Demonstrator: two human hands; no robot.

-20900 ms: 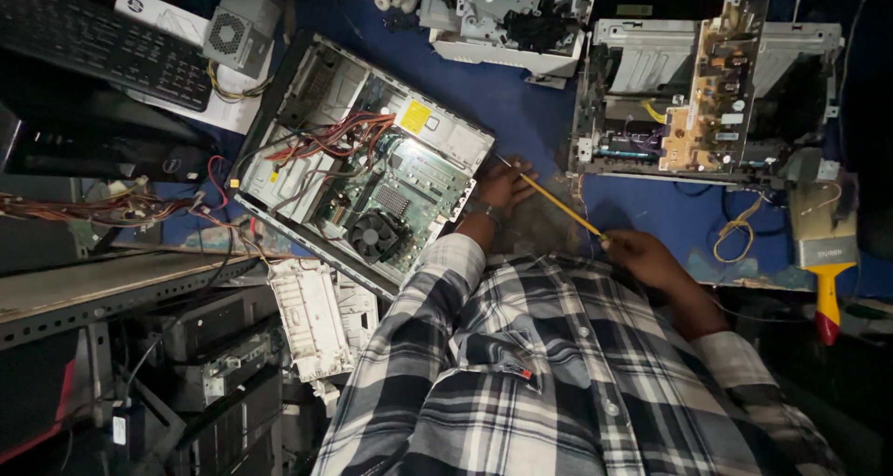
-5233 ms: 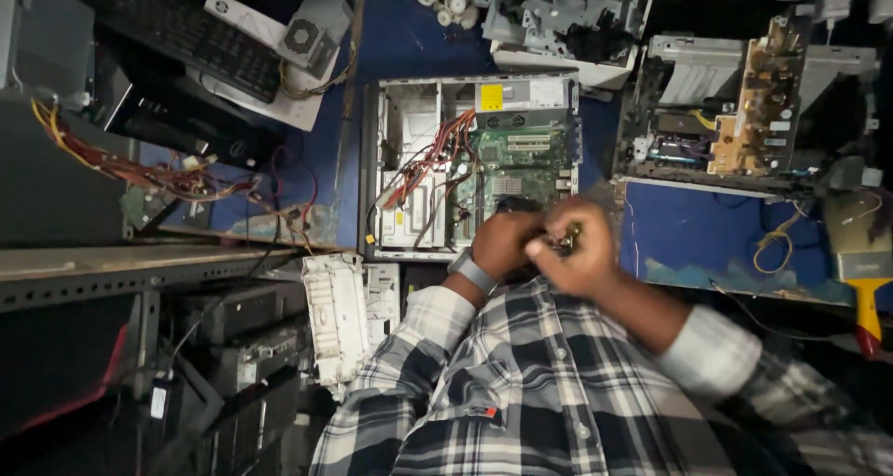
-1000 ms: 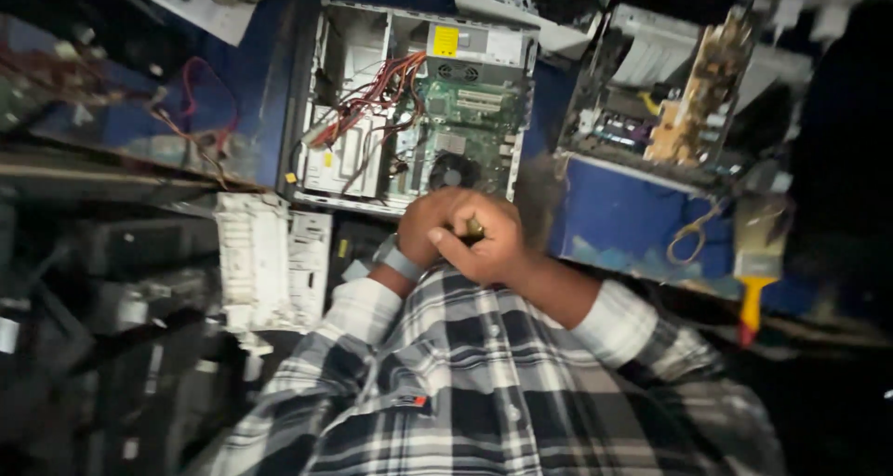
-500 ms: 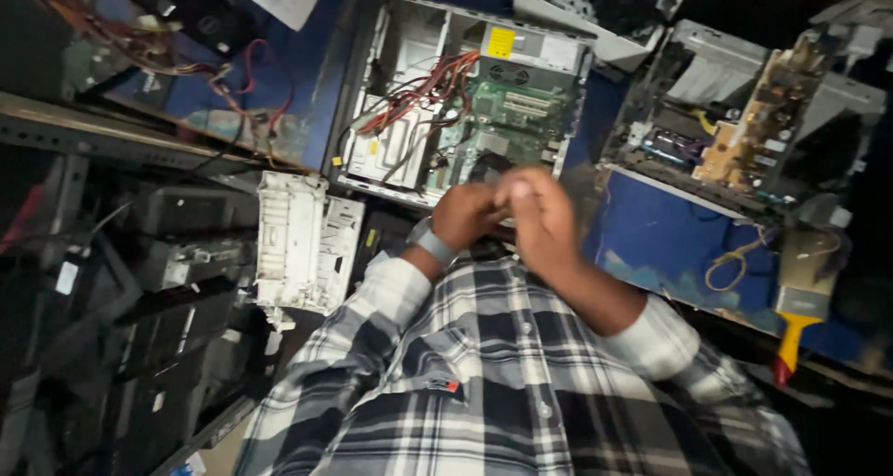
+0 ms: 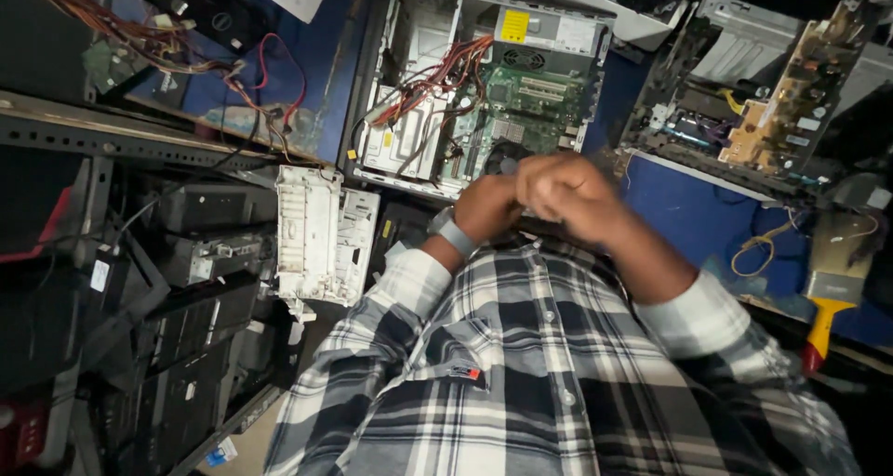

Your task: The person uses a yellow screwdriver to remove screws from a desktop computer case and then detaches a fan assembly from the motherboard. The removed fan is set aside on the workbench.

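- Blue workbench [image 5: 693, 220] was cluttered with electronics.
- Left hand [image 5: 488, 211] and right hand [image 5: 567, 192] met, blurred; grip couldn't be told.
- Open computer case [image 5: 484, 81] looked heavy, rigid; boards fragile; best gripped by frame.

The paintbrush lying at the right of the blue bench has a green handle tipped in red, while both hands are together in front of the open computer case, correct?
Not quite: in the head view the paintbrush has a yellow handle tipped in red. The rest holds: left hand and right hand meet before the open computer case.

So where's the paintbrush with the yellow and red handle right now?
In the head view the paintbrush lies at the far right on the blue table, just below the opened circuit-board unit and beside a loop of yellowish wire.
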